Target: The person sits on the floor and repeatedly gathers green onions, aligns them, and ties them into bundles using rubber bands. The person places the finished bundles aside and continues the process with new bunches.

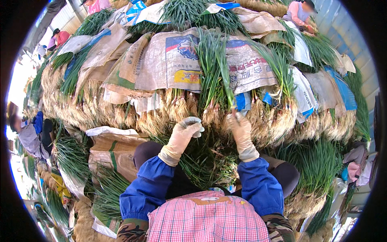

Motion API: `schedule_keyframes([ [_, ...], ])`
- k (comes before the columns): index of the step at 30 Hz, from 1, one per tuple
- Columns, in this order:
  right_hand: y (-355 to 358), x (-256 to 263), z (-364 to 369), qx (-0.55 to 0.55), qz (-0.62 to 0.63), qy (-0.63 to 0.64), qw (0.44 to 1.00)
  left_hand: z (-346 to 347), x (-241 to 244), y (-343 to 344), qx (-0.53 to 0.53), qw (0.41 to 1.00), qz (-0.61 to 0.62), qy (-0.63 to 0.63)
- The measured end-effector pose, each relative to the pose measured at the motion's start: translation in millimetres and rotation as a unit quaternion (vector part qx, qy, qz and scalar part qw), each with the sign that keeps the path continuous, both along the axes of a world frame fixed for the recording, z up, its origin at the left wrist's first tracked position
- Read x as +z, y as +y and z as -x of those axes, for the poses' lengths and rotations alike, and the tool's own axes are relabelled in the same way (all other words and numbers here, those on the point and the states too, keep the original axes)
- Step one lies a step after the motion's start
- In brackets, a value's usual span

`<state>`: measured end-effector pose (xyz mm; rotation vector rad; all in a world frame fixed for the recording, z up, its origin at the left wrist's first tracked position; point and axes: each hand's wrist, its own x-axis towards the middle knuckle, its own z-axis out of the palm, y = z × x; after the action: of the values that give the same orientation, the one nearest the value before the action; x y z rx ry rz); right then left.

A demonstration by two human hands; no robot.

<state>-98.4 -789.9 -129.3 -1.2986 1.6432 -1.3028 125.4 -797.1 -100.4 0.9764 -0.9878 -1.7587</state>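
My right hand (pixel 241 132), in a pale rubber glove, grips a green onion (pixel 225 81) near its root end. Its long leaves point away from me over the row. My left hand (pixel 183 133), gloved alike, is half curled beside it, with nothing visible between its fingers. Just beyond both hands, a bunch of green onions (pixel 210 69) lies on a woven plastic sack (pixel 157 60), its pale bulbs and roots towards me. Below the hands, loose leaves and trimmings (pixel 208 163) lie between my knees.
Rows of root-on green onions (pixel 272 121) under sacks curve across the front. More onions stand at my right (pixel 314 166) and lie at my left (pixel 110 190), near a brown sack (pixel 105 151). Other people work at left (pixel 33 136) and upper right (pixel 297 15).
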Motion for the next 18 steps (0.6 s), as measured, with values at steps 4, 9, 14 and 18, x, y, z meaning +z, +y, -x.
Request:
schedule_keyframes([
  [4,31,8,-43,0.103,-0.005,0.270,0.957,14,-7,-2,-0.031,0.997,-0.065,0.009],
  [9,61,-15,-78,0.277,0.056,0.154,0.947,2,-12,2,-0.042,0.988,-0.127,0.080],
  [14,39,-28,-39,0.272,-0.314,-0.336,0.845,11,-1,-1,-0.028,0.989,-0.137,0.051],
  [18,15,-7,-73,0.143,-0.198,-0.581,0.776,10,3,11,-0.026,0.993,-0.106,-0.043],
])
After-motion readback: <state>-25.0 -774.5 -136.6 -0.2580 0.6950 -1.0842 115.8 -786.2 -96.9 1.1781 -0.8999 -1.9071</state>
